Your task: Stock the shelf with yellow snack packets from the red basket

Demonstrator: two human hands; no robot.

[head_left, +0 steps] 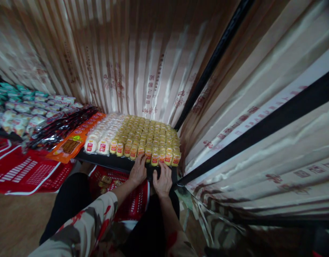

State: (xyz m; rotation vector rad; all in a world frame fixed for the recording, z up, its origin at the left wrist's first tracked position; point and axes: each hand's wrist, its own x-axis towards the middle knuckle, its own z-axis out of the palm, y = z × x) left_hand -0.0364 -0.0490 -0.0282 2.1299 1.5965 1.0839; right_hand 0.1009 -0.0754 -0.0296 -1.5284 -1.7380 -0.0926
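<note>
Several rows of small yellow wrapped snack packs (151,137) fill the right part of a low black shelf (113,162). My left hand (138,170) rests on the shelf's front edge, fingertips touching the front row of yellow packs. My right hand (162,179) is beside it, fingers at the front packs near the right end. Whether either hand grips a pack cannot be made out. White round packs (99,141) sit to the left of the yellow ones.
Orange flat packets (73,141), dark wrapped packs (59,130) and green-white bags (17,110) line the shelf further left. A red plastic basket (132,200) with a few packs lies between my knees. Red crates (25,171) stand left. Shiny striped curtains surround the shelf.
</note>
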